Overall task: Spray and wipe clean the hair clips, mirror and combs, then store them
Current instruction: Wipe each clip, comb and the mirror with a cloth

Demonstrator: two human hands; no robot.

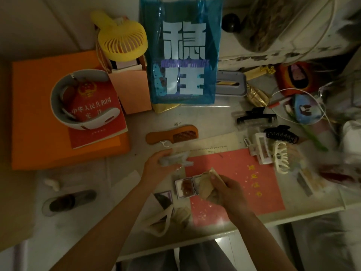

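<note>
Orange box (39,114) at far left of the table (214,118), carrying a red booklet (97,114) with a white neck-band device (78,98) lying on it. Behind these, a yellow hand fan (122,42) stands over a small open carton (130,89). Blue translucent bag (181,55) with large pale characters, upright at the back centre. Brown comb (172,136), flat on the table just in front of the bag, teeth toward the right. Left hand (158,165), below the comb, fingers curled round a pale clip (175,160); the clip is blurred and its form is unclear. Small compact mirror (186,186), open and flat at the left edge of a pink sheet (244,182), between the two hands. Right hand (226,190), gripping a crumpled tan cloth (206,184) that covers the mirror's right half. Grey case (231,84) beside the bag. Black claw clip (256,116) and a second black claw clip (281,134) further right; a white rectangular clip (260,147) and a cream claw clip (281,158) close together at the pink sheet's upper right corner. Right edge of view blurred.
</note>
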